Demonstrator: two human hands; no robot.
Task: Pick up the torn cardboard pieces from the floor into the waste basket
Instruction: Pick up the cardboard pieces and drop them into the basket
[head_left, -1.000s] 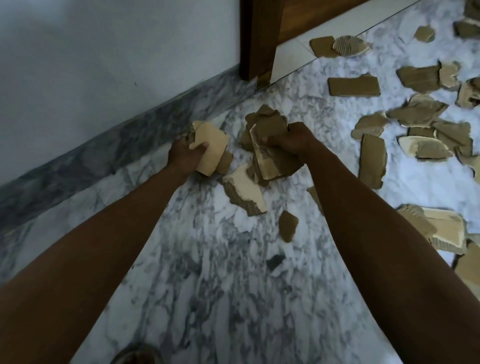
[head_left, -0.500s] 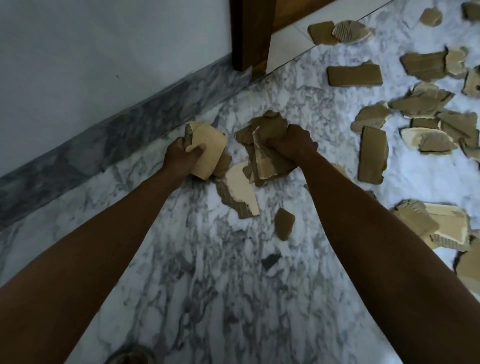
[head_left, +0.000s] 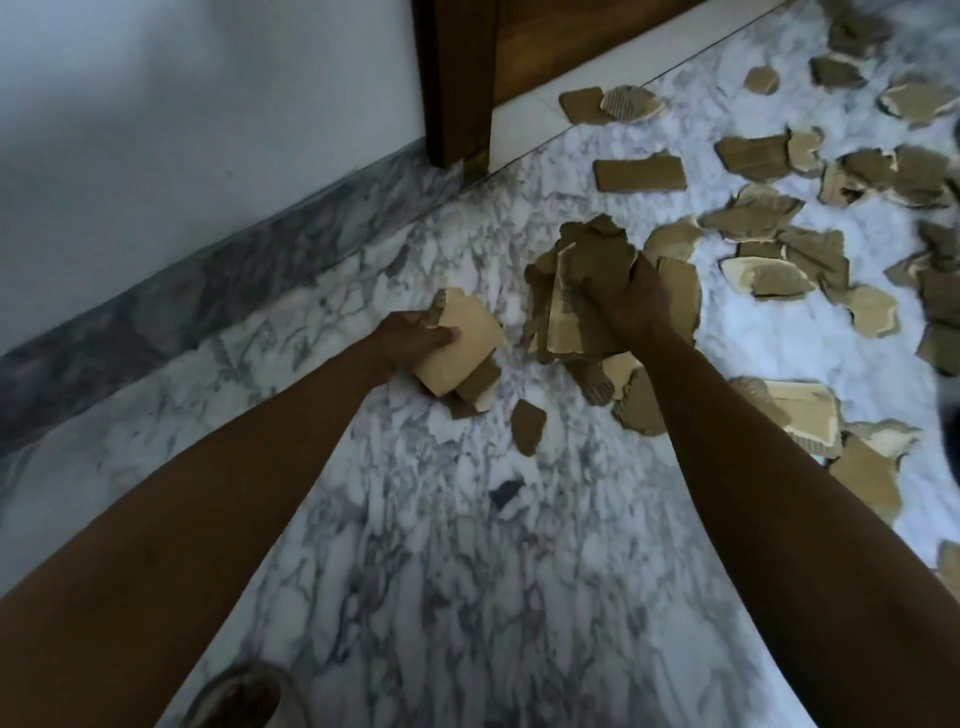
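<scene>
A white marble floor (head_left: 415, 545) with grey veining runs up to a pale wall (head_left: 182, 104), edged by a grey marble skirting (head_left: 208, 291). A dark wooden door frame (head_left: 457, 78) stands at the top, where a plain white threshold strip (head_left: 524, 124) meets the marble. Torn cardboard pieces (head_left: 769, 218) lie scattered across the floor's right side, some overlapping. Two bare forearms reach forward from the bottom corners. The left hand (head_left: 410, 340) grips a small stack of tan cardboard scraps (head_left: 462, 348). The right hand (head_left: 623, 301) clutches a larger, ragged bundle of cardboard (head_left: 576, 291). One small scrap (head_left: 529, 427) lies on the floor between the arms. The waste basket is out of view.
</scene>
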